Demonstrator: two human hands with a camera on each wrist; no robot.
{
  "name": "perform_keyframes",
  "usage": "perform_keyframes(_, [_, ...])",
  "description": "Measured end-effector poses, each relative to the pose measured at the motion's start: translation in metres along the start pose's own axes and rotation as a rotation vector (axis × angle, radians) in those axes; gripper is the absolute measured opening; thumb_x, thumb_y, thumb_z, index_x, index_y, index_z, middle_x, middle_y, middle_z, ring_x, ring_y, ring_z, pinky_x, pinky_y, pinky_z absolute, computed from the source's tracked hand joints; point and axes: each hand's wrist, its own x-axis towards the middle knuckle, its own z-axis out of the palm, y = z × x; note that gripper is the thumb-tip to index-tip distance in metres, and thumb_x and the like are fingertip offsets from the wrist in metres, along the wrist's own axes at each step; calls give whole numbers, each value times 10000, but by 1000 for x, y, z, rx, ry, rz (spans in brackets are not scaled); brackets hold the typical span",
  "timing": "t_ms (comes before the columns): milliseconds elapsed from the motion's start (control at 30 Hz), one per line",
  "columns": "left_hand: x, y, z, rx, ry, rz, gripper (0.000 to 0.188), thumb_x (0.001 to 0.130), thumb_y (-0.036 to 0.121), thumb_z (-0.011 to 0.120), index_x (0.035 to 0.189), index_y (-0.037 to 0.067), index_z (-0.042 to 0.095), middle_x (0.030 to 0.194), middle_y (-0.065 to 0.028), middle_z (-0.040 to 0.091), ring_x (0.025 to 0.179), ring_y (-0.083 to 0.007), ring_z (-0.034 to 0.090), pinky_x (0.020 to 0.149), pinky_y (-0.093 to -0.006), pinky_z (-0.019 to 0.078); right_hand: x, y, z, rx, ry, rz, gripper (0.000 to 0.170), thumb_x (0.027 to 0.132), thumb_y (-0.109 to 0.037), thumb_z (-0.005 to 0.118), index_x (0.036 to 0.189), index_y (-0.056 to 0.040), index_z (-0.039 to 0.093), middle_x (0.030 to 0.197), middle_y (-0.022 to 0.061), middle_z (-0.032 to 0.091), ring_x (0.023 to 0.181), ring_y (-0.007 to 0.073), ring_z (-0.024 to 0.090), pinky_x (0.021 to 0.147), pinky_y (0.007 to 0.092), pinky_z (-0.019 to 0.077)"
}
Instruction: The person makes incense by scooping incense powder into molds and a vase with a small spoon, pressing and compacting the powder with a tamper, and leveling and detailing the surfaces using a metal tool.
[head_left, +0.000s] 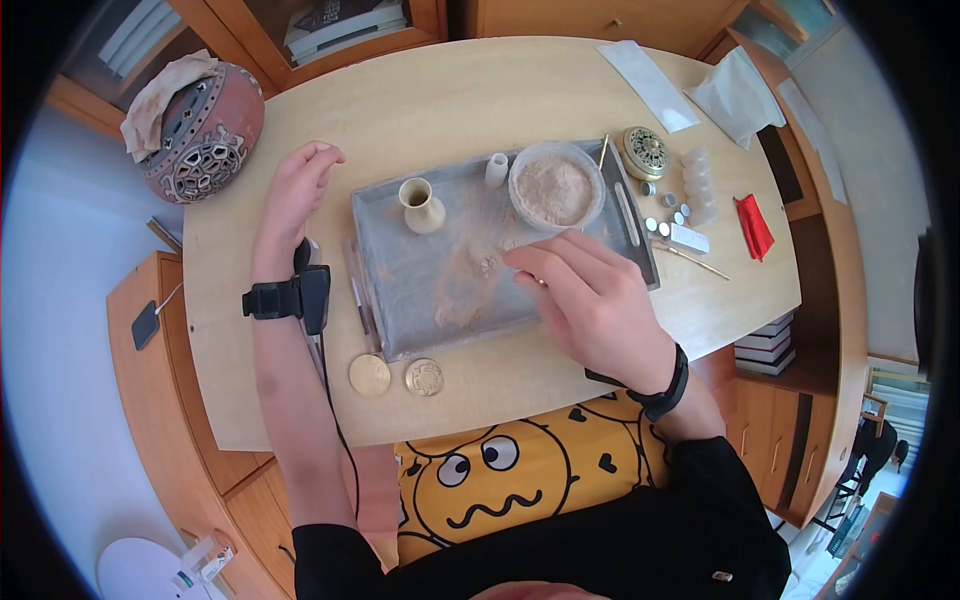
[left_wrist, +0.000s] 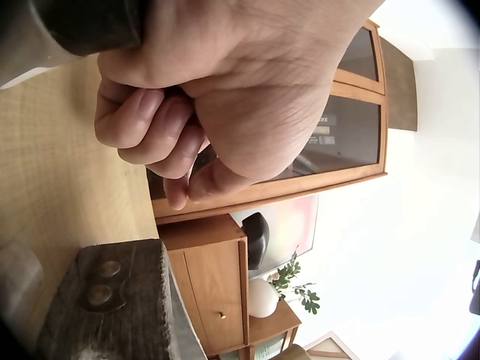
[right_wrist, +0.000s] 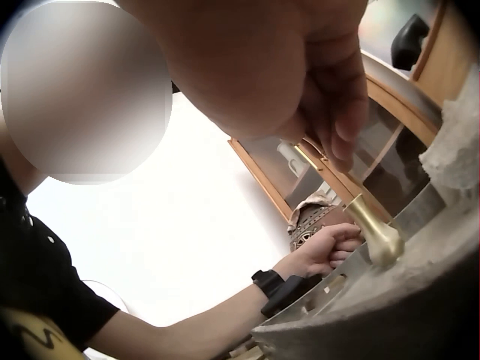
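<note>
At the tabletop's (head_left: pixel 300 400) near edge, by a yellow cushion (head_left: pixel 520 470), lie two gold discs, one plain (head_left: pixel 370 375) and one patterned (head_left: pixel 425 378), just outside the grey tray's (head_left: pixel 395 300) near left corner.

Over the tray's near right part comes the right hand (head_left: pixel 600 300), its fingers drawn together in a pinch on a slender gold-coloured piece (head_left: pixel 542 282); only a bit of it shows, so its full shape cannot be told. Below and to the left, loose powder (head_left: pixel 465 300) is smeared across the tray floor. This looks like a delicate step: working the piece just above that powder. The next move seems to call for a steady pinch and a light, controlled lowering, with the wrist kept off the tray's rim.

Farther in, a bowl (head_left: pixel 597 170) of pale powder stands toward the tray's far right corner, with a small white cylinder (head_left: pixel 497 170) beside it; a brass-toned vase (head_left: pixel 422 208) stands upright near the far left corner.

Left of that corner is the left hand (head_left: pixel 295 190), fingers curled toward the palm, nothing visible in them. Beyond, at the tabletop's far left corner, sits a patterned reddish pot (head_left: pixel 235 120).
</note>
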Motion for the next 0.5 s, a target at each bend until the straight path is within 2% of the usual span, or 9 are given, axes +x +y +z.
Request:
perform_keyframes(67, [1,1,1,-2,-21,3,132,957,212,565,878,111,599,627,122,297,505,3,236,449,-198,162,3,-3,-3,-12,52,86,232,774,30,676,998,5,624,859,110,646,759,280,625,643,361,521])
perform_keyframes(167, [0,5,2,15,-1,1,133,960,211,563,880,110,597,625,123,297,504,5,237,447,-197,161,1,13,9,-84,24,73,233,768,31,682,991,2,621,852,111,641,743,280,622,632,360,517])
perform_keyframes(300, [-1,2,1,-5,5,-10,131,959,206,564,881,106,595,623,124,300,502,7,242,445,-197,159,-5,2,1,-13,-24,35,233,765,31,678,989,7,618,873,107,648,752,274,627,630,357,521])
perform_keyframes(500, [0,3,2,-11,8,0,130,923,212,594,847,107,607,622,124,308,511,3,247,454,-206,167,-2,13,10,-107,30,53,230,754,28,678,974,4,616,884,97,651,753,268,633,617,353,524])
